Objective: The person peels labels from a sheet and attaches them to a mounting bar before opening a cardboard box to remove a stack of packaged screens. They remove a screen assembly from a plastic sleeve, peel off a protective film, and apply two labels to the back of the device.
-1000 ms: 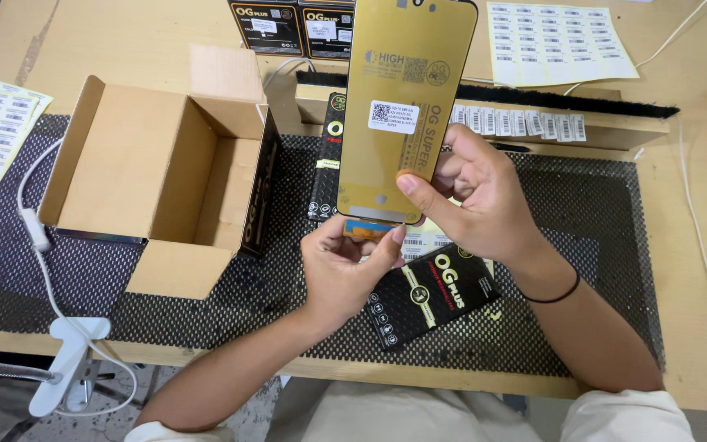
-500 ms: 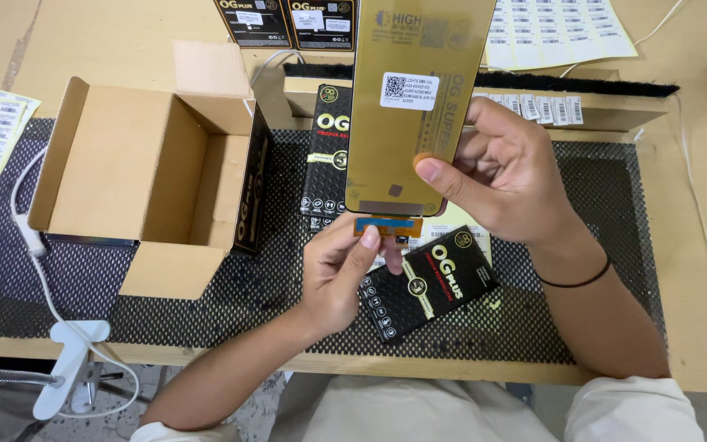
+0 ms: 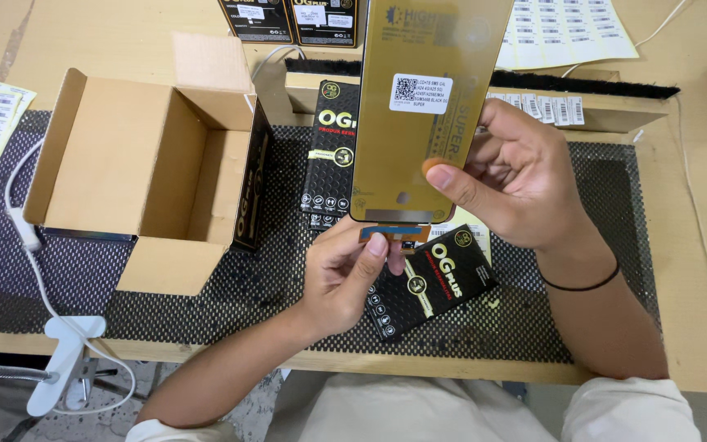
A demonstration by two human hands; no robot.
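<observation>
Open cardboard box (image 3: 137,176) at left on tabletop mat (image 3: 607,213). Left hand (image 3: 341,274) fingers pinch orange flex tab (image 3: 394,233) under gold screen panel (image 3: 427,106). Right hand (image 3: 517,176) fingers clamp panel's right edge, held upright above mat.

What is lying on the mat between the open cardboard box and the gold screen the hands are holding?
In the head view, a black packet lies on the mat between the cardboard box and the gold screen, partly tucked behind the screen.

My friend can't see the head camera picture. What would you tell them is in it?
A person's right hand holds up a gold phone screen panel while the left hand pinches the orange tab at its bottom. An open cardboard box sits left, on a black mat.
</observation>
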